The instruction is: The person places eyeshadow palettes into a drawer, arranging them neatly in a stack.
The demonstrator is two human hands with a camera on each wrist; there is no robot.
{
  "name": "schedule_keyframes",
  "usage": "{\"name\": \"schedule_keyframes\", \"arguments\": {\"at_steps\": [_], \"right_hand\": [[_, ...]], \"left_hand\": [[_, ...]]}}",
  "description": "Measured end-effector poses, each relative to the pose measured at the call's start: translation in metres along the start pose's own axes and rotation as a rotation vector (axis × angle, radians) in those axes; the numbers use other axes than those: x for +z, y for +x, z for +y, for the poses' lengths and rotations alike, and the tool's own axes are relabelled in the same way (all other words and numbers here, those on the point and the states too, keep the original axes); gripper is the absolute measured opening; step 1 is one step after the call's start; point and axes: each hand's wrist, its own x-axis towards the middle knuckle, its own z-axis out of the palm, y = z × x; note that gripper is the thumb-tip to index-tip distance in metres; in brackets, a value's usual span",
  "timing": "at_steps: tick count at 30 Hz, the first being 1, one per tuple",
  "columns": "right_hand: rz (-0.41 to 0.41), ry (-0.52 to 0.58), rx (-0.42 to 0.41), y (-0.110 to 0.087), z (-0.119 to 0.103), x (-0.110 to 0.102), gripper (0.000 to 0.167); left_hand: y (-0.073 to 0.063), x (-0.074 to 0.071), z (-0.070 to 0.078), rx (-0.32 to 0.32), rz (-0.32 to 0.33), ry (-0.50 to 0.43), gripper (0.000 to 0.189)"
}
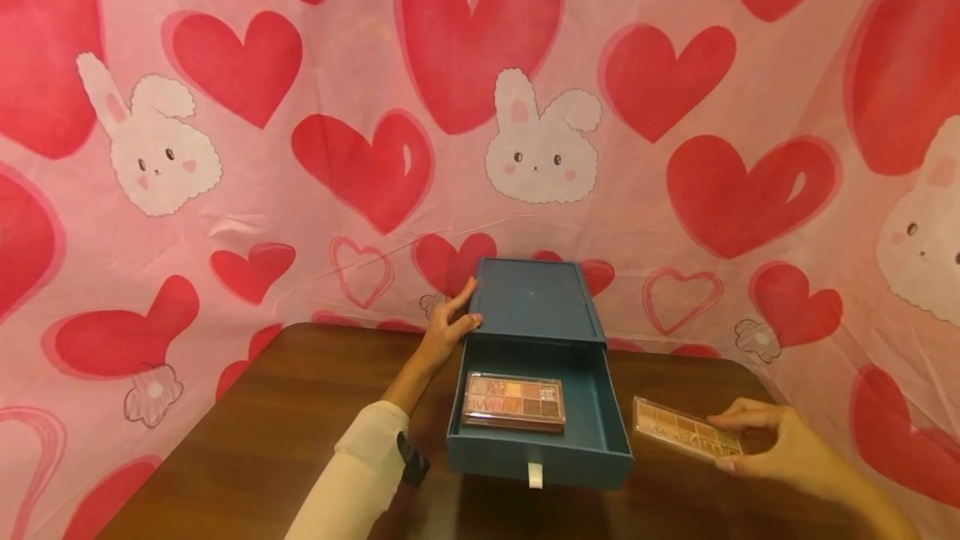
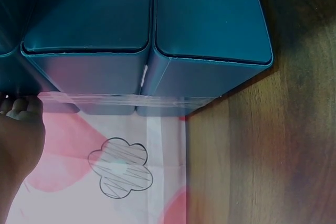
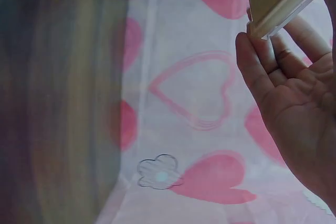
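A blue drawer unit (image 1: 534, 298) stands on the table with its top drawer (image 1: 551, 463) pulled out. Inside the drawer, towards its left, lies an eyeshadow palette (image 1: 513, 401) with a clear lid and pink and brown pans. My left hand (image 1: 444, 330) rests against the unit's left upper edge, thumb and fingers spread; in the left wrist view that hand (image 2: 20, 135) touches the unit's side. To the right of the drawer, apart from it, my right hand (image 1: 772, 444) pinches a second eyeshadow palette (image 1: 686, 432) in beige tones by its right end. The right wrist view shows this palette's edge (image 3: 283, 3) above the fingers.
A brown wooden table (image 1: 300, 440) carries the unit. Behind it hangs a pink cloth (image 1: 360, 48) with hearts and rabbits. A white pull tab (image 1: 535, 475) sticks out from the drawer's front. Clear tape (image 2: 126, 99) runs across the unit's side.
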Motion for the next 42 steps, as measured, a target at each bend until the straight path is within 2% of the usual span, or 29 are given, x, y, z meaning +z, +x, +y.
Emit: {"name": "schedule_keyframes", "arguments": {"at_steps": [6, 13, 20, 27, 35, 42], "right_hand": [[-0.005, -0.011, -0.031, 0.01, -0.013, -0.011, 0.054], [0.0, -0.021, -0.049, 0.027, -0.034, -0.022, 0.056], [-0.014, -0.053, -0.017, 0.044, -0.055, -0.027, 0.054], [-0.058, -0.047, 0.015, 0.059, -0.069, -0.022, 0.051], [-0.089, -0.084, 0.024, 0.082, -0.079, -0.012, 0.049], [-0.134, -0.022, 0.015, 0.102, -0.084, 0.009, 0.046]], "left_hand": [[-0.001, 0.001, 0.001, 0.016, 0.013, 0.014, 0.069], [-0.002, 0.002, 0.002, 0.01, 0.016, -0.012, 0.07], [-0.003, 0.002, 0.003, 0.003, 0.016, -0.027, 0.071], [-0.003, 0.002, 0.001, -0.004, -0.005, -0.044, 0.071], [-0.002, 0.003, 0.004, 0.001, 0.013, -0.029, 0.07], [-0.001, 0.003, 0.004, -0.007, 0.009, -0.012, 0.071]]}}
